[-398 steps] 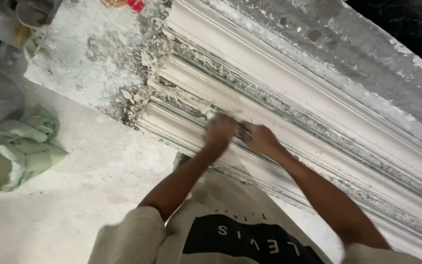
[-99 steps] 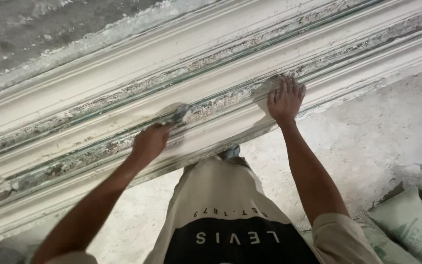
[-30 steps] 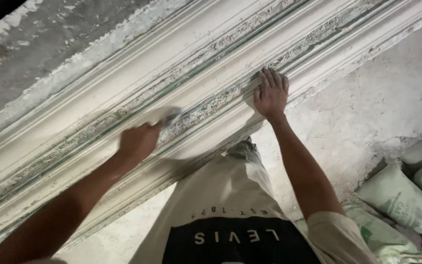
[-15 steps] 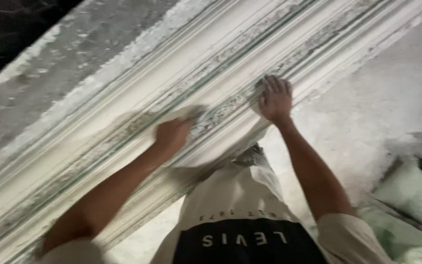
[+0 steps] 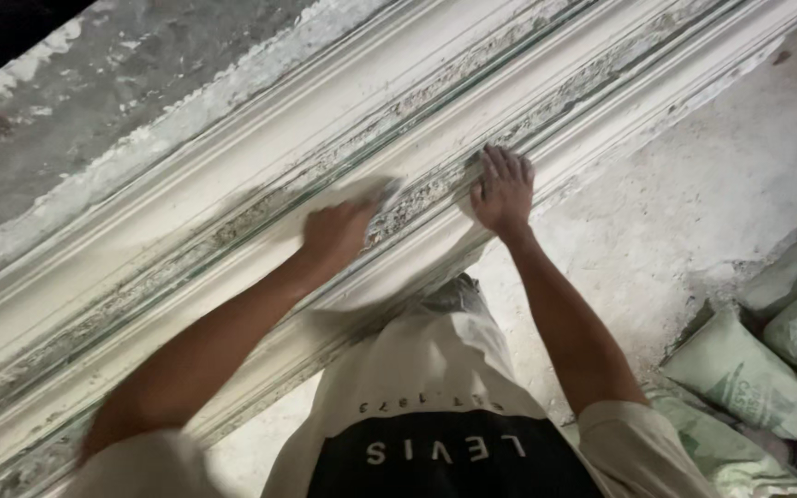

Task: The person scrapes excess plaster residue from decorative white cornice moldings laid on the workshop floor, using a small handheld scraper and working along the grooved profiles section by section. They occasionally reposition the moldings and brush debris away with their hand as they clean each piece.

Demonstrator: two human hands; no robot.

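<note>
Since half a second ago the left hand [image 5: 336, 235] has been slid a little along the moulding [image 5: 232, 198], from about 10 o'clock of the shirt toward 11 o'clock, while the right hand [image 5: 504, 189] has been kept where it was. The left hand is seen closed around a small blurred tool [image 5: 382, 194]; what kind cannot be told. The tool is pressed against the rough middle groove of the moulding. The right hand is laid flat on the same groove at 1 o'clock, fingers together. The moulding is run diagonally from 8 o'clock to 2 o'clock, bordered above by a grey wall [image 5: 113, 101]. Pale green sacks [image 5: 749, 378] are piled on the dusty floor [image 5: 694, 203] at 4 o'clock, well apart from both hands.
</note>
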